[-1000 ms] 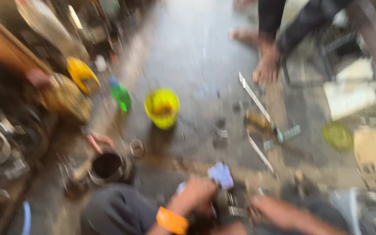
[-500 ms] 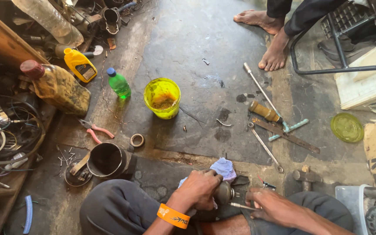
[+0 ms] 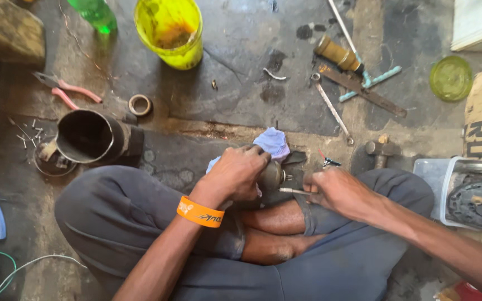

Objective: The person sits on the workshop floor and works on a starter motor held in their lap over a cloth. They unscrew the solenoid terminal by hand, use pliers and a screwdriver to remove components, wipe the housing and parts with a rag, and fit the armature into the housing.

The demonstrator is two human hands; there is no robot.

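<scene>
1. The left hand – an orange wristband on its wrist – has its grip closed around a small round metal part, held over the crossed legs with a blue cloth behind it.
2. The right hand pinches a thin metal tool, its tip touching the part.
3. On the floor beyond the knees: a dark metal pot, red-handled pliers, a yellow bucket, a long wrench and a hammer.
</scene>
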